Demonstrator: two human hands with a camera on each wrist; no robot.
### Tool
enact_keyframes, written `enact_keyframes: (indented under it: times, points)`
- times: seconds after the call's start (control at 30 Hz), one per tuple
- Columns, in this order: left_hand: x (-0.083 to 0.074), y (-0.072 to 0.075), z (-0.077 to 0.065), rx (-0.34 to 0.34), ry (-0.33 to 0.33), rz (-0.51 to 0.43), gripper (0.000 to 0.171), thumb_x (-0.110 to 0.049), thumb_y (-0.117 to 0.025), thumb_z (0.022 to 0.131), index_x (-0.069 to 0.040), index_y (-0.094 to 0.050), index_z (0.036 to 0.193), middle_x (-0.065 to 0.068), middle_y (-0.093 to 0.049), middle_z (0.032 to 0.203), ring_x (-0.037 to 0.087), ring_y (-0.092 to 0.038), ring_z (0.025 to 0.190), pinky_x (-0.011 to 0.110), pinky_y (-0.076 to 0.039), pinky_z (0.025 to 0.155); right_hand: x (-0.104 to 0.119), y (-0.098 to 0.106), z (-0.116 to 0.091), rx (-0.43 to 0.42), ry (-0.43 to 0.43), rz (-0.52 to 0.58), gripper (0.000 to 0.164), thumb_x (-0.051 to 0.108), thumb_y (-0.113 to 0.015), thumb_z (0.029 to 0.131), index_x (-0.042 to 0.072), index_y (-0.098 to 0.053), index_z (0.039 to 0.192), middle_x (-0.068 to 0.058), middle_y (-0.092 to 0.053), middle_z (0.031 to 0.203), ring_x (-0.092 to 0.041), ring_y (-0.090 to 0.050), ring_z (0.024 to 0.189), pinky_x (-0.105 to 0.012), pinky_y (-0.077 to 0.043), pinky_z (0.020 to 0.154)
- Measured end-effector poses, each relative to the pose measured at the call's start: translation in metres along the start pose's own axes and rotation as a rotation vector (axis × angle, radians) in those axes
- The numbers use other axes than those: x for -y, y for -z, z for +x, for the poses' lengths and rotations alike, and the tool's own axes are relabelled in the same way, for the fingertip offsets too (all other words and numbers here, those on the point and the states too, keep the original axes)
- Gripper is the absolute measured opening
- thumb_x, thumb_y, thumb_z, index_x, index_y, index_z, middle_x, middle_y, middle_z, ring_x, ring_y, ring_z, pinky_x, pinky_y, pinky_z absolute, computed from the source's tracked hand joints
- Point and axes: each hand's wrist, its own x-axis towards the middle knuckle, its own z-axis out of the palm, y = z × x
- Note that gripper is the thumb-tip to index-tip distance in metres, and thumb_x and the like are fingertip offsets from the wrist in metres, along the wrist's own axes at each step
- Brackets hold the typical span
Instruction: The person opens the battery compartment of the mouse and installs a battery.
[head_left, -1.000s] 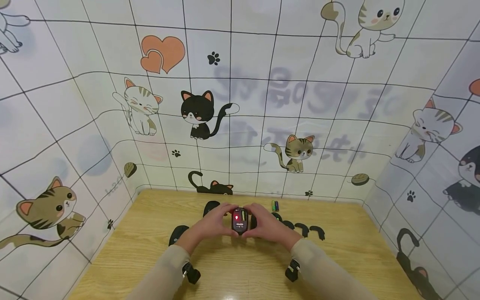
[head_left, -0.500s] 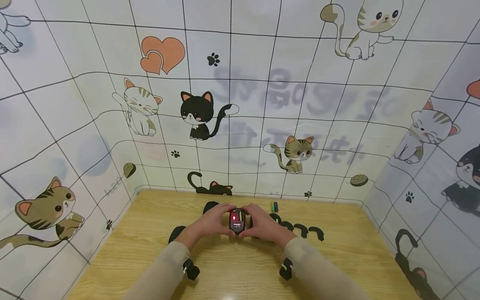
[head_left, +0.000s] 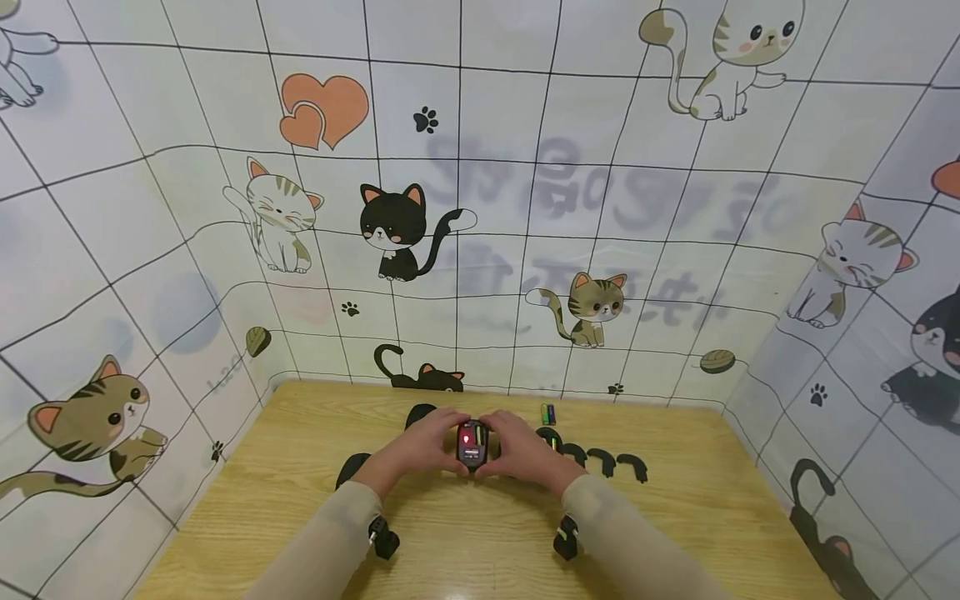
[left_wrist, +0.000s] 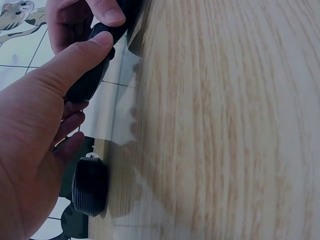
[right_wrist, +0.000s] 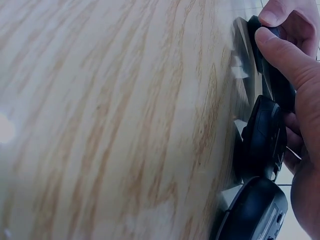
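Head view: left grip [head_left: 429,443] and right grip [head_left: 519,448] hold black mouse [head_left: 472,454] between them, red light [head_left: 466,438] glowing.

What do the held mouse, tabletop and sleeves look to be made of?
Mouse: probably hard plastic, dark with a soft sheen in the left wrist view; exact finish unclear.
Tabletop: wood or wood-look laminate; grain streaks, and bright reflections suggest a glossy coat. Can't tell which.
Sleeves: matte beige fabric, judging by the soft drape; fibre unclear.
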Motion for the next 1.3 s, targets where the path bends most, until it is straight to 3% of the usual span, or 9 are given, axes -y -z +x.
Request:
enact_keyframes:
  times: [0.47, 0.93, 1.3]
  points:
    - [0.0008, -0.0052, 0.006, 0.027, -0.001, 0.094, 0.095, -0.045, -0.101, 0.081, -0.01, -0.057, 0.158, 0.007, -0.061, 0.154, 0.029, -0.052, 0.147, 0.053, -0.046, 0.123, -0.0003, -0.001, 0.0037, 0.038, -0.018, -0.084, 0.091, 0.054, -0.098, 0.082, 0.011, -0.06, 0.152, 0.0, -0.065, 0.135, -0.022, -0.057, 0.129, -0.051, -0.048, 0.117]
    - [-0.0007, -0.0067, 0.0077, 0.045, 0.0, 0.109, 0.093, -0.046, -0.101, 0.081, -0.01, -0.06, 0.156, 0.003, -0.064, 0.147, 0.024, -0.054, 0.138, 0.048, -0.048, 0.121, 0.0042, 0.001, 0.0045, 0.075, -0.041, -0.151, 0.092, 0.057, -0.097, 0.082, 0.008, -0.06, 0.151, -0.005, -0.065, 0.14, -0.024, -0.055, 0.13, -0.05, -0.048, 0.118]
    - [-0.0015, -0.0073, 0.0094, 0.058, 0.013, 0.106, 0.091, -0.045, -0.1, 0.081, -0.009, -0.06, 0.155, 0.003, -0.065, 0.147, 0.025, -0.051, 0.142, 0.048, -0.047, 0.122, 0.0091, 0.0046, 0.0018, 0.091, -0.046, -0.154, 0.093, 0.057, -0.096, 0.083, 0.008, -0.059, 0.153, -0.005, -0.065, 0.139, -0.025, -0.055, 0.13, -0.05, -0.047, 0.119]
